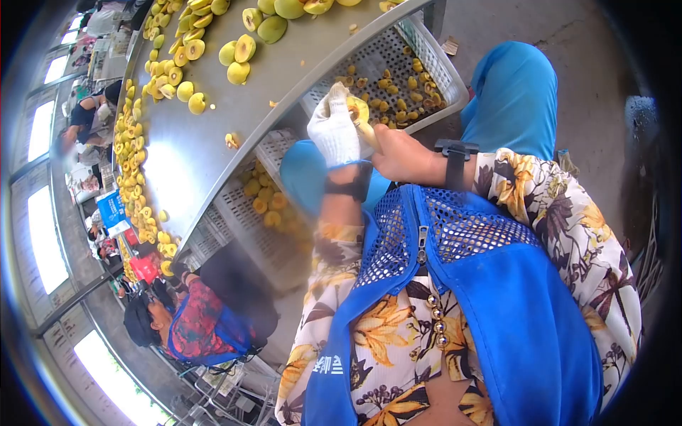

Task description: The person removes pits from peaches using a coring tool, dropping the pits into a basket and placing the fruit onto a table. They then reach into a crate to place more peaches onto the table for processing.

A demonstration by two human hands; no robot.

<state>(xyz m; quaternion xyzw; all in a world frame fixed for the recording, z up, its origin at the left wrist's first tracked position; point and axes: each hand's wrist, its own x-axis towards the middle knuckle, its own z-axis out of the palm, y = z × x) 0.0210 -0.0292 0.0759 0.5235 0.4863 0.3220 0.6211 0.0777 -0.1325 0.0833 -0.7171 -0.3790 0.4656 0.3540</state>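
My left hand (pixel 332 135), in a white glove, is closed around a cut yellow fruit half (pixel 357 108), which looks like a peach. Bare and closed, my right hand (pixel 399 153) grips a small tool with a pale handle (pixel 368 135). The tool's tip meets the fruit, and its working end is hidden. Both hands are above my lap, beside the metal table's edge. Below and beyond them stands a white perforated crate (pixel 455 89) with small brownish-yellow fruit pieces (pixel 392 89) in it.
A metal table (pixel 213 131) carries many halved yellow fruits (pixel 195 50). Under it, another crate (pixel 245 202) holds more yellow fruit (pixel 266 195). A co-worker (pixel 206 323) in a dark cap sits at the lower left. Other people work along the far side.
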